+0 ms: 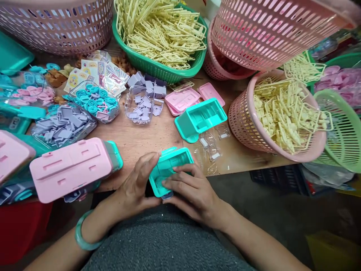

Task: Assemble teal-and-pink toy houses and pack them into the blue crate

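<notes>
Both my hands hold one teal plastic shell [166, 165] at the table's near edge, close to my body. My left hand [135, 184] grips its left side, with a green bangle on that wrist. My right hand [188, 190] lies over its right and lower part, fingers pressing on the inside. A small lilac piece shows under the shell's lower edge. A second teal shell [201, 118] lies open side up further back on the table. Flat pink lids [183, 99] sit behind it.
A pink-topped assembled toy [73, 165] lies at left. Clear trays hold lilac parts [63, 126], teal wheels [94, 101] and lilac bits [142, 105]. A green basket [160, 34] and pink basket [282, 120] hold cream sprues. Small clear pieces [213, 145] lie at centre right.
</notes>
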Action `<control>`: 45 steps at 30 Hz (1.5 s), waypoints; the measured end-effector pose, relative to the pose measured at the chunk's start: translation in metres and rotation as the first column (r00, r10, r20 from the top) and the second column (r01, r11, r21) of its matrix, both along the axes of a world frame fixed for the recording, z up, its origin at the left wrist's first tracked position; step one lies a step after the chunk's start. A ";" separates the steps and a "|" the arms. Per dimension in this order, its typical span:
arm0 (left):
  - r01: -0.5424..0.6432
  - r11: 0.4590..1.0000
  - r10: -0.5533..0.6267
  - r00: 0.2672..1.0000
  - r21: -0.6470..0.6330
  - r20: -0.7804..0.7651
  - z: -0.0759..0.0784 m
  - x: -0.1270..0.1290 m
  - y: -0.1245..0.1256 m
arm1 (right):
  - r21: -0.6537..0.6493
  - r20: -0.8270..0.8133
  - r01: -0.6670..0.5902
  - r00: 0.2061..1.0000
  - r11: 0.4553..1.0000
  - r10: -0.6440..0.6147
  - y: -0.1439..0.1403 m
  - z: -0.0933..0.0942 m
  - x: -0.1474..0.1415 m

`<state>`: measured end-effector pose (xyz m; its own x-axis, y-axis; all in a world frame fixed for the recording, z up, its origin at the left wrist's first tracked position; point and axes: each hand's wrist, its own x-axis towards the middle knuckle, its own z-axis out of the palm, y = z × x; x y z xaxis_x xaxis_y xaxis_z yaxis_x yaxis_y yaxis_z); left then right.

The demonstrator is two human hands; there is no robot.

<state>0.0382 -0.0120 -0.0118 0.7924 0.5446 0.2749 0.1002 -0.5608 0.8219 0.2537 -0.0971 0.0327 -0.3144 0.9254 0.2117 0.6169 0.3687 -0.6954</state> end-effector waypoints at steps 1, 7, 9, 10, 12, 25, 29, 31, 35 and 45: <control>0.004 1.000 -0.004 1.000 -0.004 0.008 -0.001 0.000 0.000 | 0.011 -0.003 0.002 1.000 1.000 -0.002 0.000 0.000 0.000; 0.015 1.000 -0.014 1.000 -0.023 0.019 -0.001 -0.001 0.002 | 0.072 0.034 0.003 0.999 0.997 -0.005 -0.003 -0.004 0.008; 0.025 0.999 -0.024 0.999 -0.023 0.023 -0.001 -0.001 0.004 | 0.123 0.058 0.048 0.997 0.991 -0.056 -0.004 -0.008 0.012; 0.029 0.999 -0.028 0.999 -0.022 0.023 -0.002 -0.001 0.004 | 0.142 0.073 0.058 0.995 0.988 -0.068 -0.004 -0.010 0.014; 0.028 1.000 -0.027 0.999 -0.008 0.019 -0.002 -0.001 0.005 | 0.165 0.101 0.035 0.994 0.986 -0.052 -0.003 -0.013 0.016; 0.030 0.999 -0.030 0.999 -0.013 0.015 0.006 -0.002 0.004 | 0.112 -0.019 -0.023 1.000 0.993 0.025 0.006 -0.009 0.017; 0.025 0.999 -0.025 1.000 -0.029 0.008 0.004 -0.005 0.002 | 0.111 -0.031 -0.007 0.999 0.994 0.010 0.007 -0.008 0.015; 0.016 0.999 -0.016 1.000 -0.036 0.012 0.004 -0.005 0.001 | 0.138 -0.026 0.029 0.999 0.990 -0.026 0.006 -0.009 0.014; 0.015 0.999 -0.014 1.000 -0.047 0.012 0.001 -0.004 0.001 | 0.144 0.017 0.021 1.000 0.989 -0.024 0.005 -0.010 0.016; -0.071 0.984 0.068 0.997 -0.162 -0.027 -0.004 -0.008 -0.005 | 0.235 0.061 0.015 0.998 0.972 -0.030 0.002 -0.027 0.019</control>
<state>0.0305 -0.0167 -0.0158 0.7558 0.6344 0.1620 0.1524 -0.4111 0.8988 0.2727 -0.0947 0.0062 -0.3136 0.8595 0.4036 0.6674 0.5019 -0.5502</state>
